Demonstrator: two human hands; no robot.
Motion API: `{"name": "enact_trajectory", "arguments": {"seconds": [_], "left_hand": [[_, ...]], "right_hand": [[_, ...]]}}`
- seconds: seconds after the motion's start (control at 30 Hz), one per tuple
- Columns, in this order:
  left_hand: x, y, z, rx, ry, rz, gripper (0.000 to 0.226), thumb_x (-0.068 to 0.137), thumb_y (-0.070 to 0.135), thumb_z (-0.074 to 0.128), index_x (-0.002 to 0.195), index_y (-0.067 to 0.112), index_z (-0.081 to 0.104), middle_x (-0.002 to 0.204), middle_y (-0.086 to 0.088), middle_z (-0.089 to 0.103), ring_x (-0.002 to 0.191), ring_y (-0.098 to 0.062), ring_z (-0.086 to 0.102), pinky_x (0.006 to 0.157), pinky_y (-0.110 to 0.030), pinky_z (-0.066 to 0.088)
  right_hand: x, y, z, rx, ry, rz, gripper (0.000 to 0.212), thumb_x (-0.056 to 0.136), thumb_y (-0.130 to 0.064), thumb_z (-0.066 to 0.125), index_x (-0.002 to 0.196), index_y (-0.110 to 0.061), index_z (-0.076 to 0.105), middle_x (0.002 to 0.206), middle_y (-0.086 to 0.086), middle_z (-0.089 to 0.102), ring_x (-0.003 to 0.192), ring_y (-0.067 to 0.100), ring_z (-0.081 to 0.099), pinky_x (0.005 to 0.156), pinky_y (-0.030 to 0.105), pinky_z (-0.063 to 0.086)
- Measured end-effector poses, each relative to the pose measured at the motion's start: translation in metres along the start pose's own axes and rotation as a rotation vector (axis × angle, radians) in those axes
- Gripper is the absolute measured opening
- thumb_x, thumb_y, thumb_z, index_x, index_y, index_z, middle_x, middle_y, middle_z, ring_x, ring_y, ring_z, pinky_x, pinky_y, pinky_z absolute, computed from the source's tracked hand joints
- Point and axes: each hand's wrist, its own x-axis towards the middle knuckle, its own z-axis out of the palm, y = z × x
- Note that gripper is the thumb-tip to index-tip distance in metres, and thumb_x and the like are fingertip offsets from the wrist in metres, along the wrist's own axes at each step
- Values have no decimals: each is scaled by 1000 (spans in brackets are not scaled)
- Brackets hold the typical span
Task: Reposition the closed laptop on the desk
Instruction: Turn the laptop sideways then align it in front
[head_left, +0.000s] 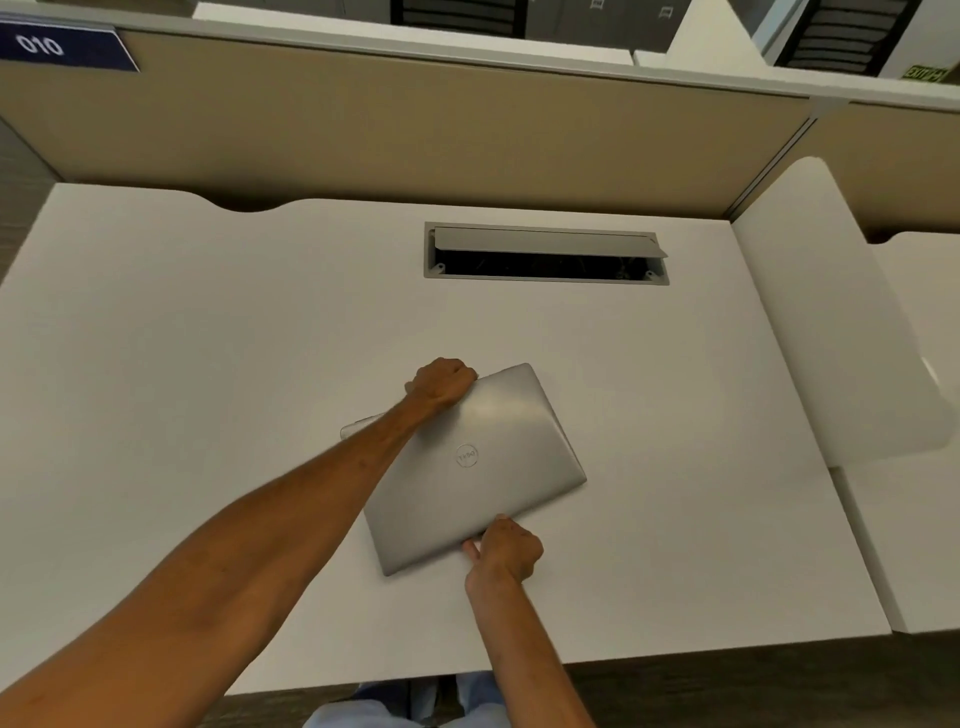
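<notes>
A closed silver laptop (483, 483) with a round logo on its lid lies skewed near the middle of the white desk (208, 364), its corners turned clockwise from the desk's edges. My left hand (441, 384) grips its far left corner, fingers curled over the edge. My right hand (506, 551) holds its near edge, thumb on the lid and fingers tucked beneath. My left forearm crosses over the laptop's left part and hides it.
An open cable hatch (545, 254) with a raised grey flap is set into the desk behind the laptop. A beige partition (415, 140) walls the back. A white side divider (831, 322) stands at the right. The desk's front edge is close to my body.
</notes>
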Motion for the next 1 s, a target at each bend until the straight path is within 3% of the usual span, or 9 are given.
{"name": "enact_trajectory", "arguments": {"seconds": [0.17, 0.3, 0.4, 0.53, 0.6, 0.7, 0.83, 0.9, 1.0], "left_hand": [[1, -6, 2, -6, -3, 19, 45, 112, 26, 46, 144, 9, 73, 157, -11, 68, 149, -38, 59, 130, -50, 44], [1, -12, 2, -41, 4, 42, 44, 114, 26, 48, 145, 10, 73, 158, -10, 68, 150, -36, 60, 130, -47, 45], [-3, -19, 0, -94, -4, 79, 44, 116, 25, 49, 150, 11, 73, 163, -7, 66, 156, -32, 56, 133, -44, 41], [-18, -42, 0, -264, 80, 134, 39, 114, 14, 54, 144, 7, 77, 154, -9, 74, 150, -29, 64, 132, -41, 44], [-32, -62, 5, -359, 225, 152, 37, 110, 3, 55, 140, 5, 78, 146, -11, 78, 142, -29, 70, 130, -45, 46], [-54, -101, 13, -524, 462, 100, 40, 108, 1, 58, 143, 11, 74, 142, -7, 79, 139, -28, 71, 126, -50, 49], [-87, -138, 34, -625, 680, 72, 56, 106, 0, 56, 158, 22, 59, 150, -1, 69, 144, -24, 64, 125, -45, 51], [-101, -146, 47, -640, 766, 74, 62, 107, -1, 54, 164, 21, 52, 160, 1, 61, 151, -23, 59, 128, -43, 48], [-118, -151, 65, -763, 773, -33, 66, 108, -4, 52, 170, 17, 46, 165, -6, 56, 156, -26, 55, 126, -46, 50]], "right_hand": [[3, 0, -3, -27, -57, -21, 22, 106, 3, 54, 86, 3, 64, 78, 13, 60, 71, 24, 59, 88, 52, 63], [3, 2, -6, 46, -50, -19, 20, 101, 10, 53, 87, 4, 67, 82, 17, 66, 73, 25, 62, 85, 52, 65], [6, -2, -18, 4, -154, -11, 13, 99, 8, 60, 95, 7, 72, 91, 21, 73, 86, 31, 71, 87, 51, 67], [22, -26, -44, -156, -226, -74, 16, 98, 1, 62, 87, 6, 73, 81, 26, 72, 75, 33, 70, 72, 46, 67], [29, -43, -58, -279, -189, -195, 19, 97, -1, 62, 86, 7, 75, 82, 32, 75, 66, 31, 67, 62, 44, 65], [38, -76, -68, -428, -171, -449, 22, 95, -3, 60, 83, 1, 78, 85, 29, 78, 57, 28, 67, 57, 40, 66], [43, -118, -49, -695, -203, -824, 20, 99, -10, 61, 96, -13, 80, 92, 7, 81, 80, 26, 76, 76, 40, 65], [48, -136, -31, -819, -180, -999, 17, 101, -15, 62, 101, -19, 78, 100, -2, 78, 84, 20, 72, 76, 33, 56], [60, -161, -11, -944, -132, -1095, 13, 101, -19, 64, 107, -21, 76, 111, -1, 72, 89, 22, 69, 77, 31, 49]]}}
